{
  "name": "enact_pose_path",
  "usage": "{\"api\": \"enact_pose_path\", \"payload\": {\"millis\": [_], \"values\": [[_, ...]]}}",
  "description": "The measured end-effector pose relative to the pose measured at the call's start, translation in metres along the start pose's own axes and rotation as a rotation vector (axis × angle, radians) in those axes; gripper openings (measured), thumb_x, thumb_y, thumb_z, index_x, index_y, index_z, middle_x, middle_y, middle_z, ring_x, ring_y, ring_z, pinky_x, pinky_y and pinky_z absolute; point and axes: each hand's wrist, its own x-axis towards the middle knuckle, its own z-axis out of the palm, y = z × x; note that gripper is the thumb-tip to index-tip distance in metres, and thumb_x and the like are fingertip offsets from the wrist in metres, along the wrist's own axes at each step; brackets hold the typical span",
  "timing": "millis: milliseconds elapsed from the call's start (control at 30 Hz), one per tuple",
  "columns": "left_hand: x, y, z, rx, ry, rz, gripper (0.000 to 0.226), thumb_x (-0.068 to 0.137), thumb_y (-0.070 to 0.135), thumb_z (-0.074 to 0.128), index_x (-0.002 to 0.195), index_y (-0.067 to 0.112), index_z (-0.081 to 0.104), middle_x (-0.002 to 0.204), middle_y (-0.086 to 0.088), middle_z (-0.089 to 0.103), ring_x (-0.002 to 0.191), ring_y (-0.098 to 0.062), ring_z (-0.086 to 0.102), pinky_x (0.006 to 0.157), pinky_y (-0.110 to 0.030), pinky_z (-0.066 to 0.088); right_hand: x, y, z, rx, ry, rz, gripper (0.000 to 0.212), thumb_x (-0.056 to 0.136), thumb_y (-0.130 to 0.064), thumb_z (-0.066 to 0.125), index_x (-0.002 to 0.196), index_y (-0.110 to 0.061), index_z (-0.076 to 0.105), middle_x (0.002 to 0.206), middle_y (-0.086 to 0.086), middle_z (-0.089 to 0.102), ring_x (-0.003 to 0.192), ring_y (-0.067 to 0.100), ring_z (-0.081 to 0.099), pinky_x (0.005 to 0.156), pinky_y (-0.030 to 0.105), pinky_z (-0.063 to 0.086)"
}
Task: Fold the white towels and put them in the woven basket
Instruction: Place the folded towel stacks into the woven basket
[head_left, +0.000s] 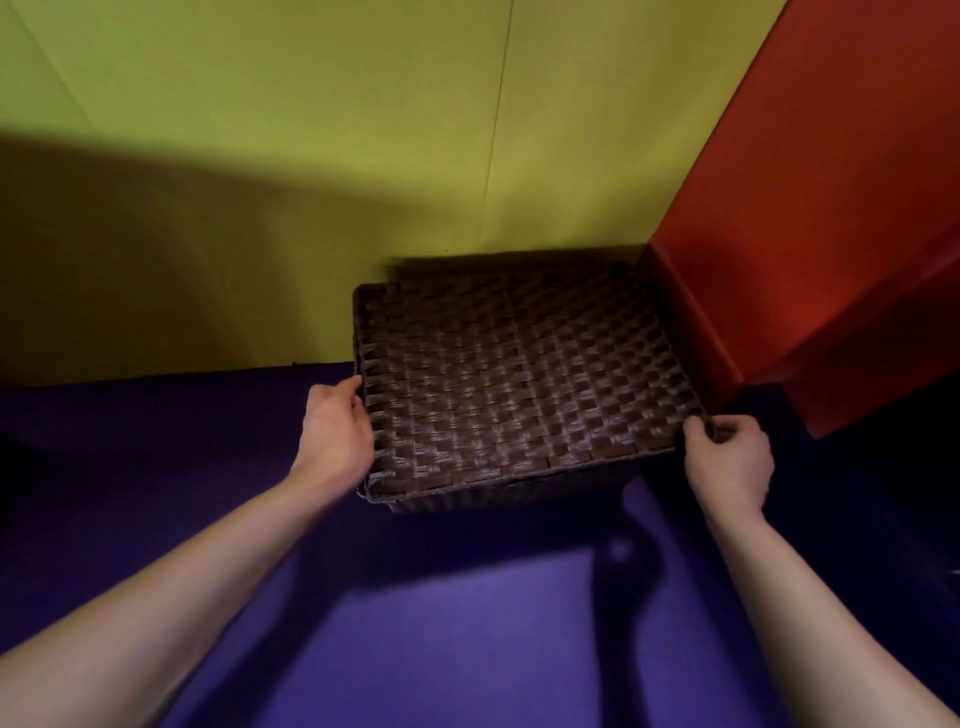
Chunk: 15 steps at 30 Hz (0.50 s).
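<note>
- Two bare forearms reach in from the bottom edge, nearest the camera, above a deep purple cloth-covered surface (467, 623).
- Fingers first: the left hand (337, 431) grips the left edge of a dark brown woven flat lid (519, 384), thumb on top and the other fingers hidden below the rim.
- The right hand (727, 457) pinches the lid's near right corner, thumb on top and fingers curled round the edge.
- Outward: the lid sits over a dark brown woven basket (498, 496), of which only a strip of front wall shows beneath; it stands in the corner between a yellow-green wall (311, 156) and a red panel (831, 208).
- Progress, as I judge it: no white towels are in view, so folding and loading look not yet begun; the basket remains covered.
- Writing: no labels, brands or lettering are visible anywhere.
</note>
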Motion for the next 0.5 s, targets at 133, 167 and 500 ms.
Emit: {"api": "enact_pose_path", "payload": {"millis": [133, 167, 500], "values": [[0.0, -0.001, -0.002, -0.026, -0.019, -0.1, 0.053, 0.096, 0.034, 0.053, 0.146, 0.015, 0.05, 0.131, -0.017, 0.05, 0.116, -0.037, 0.055, 0.106, -0.046, 0.045, -0.004, 0.004, 0.002, -0.008, -0.007, -0.028, 0.032, 0.091, -0.041, 0.065, 0.106, -0.013, 0.065, 0.108, 0.014, 0.068, 0.104, 0.036, 0.063, 0.091, 0.044, 0.049], [0.0, 0.002, -0.004, -0.045, -0.038, -0.105, 0.057, 0.094, 0.04, 0.052, 0.147, 0.019, 0.047, 0.131, -0.017, 0.05, 0.113, -0.038, 0.058, 0.104, -0.049, 0.047, -0.005, 0.005, 0.002, -0.011, -0.003, -0.036, 0.032, 0.09, -0.042, 0.066, 0.105, -0.014, 0.065, 0.108, 0.014, 0.068, 0.103, 0.037, 0.063, 0.091, 0.044, 0.049], [0.006, -0.001, 0.0, -0.061, -0.084, -0.134, 0.061, 0.095, 0.04, 0.048, 0.151, 0.018, 0.04, 0.138, -0.014, 0.045, 0.113, -0.034, 0.058, 0.108, -0.05, 0.045, -0.014, -0.002, 0.0, -0.062, -0.027, -0.116, 0.04, 0.091, -0.041, 0.066, 0.123, -0.017, 0.064, 0.117, 0.018, 0.061, 0.108, 0.038, 0.06, 0.095, 0.047, 0.049]]}}
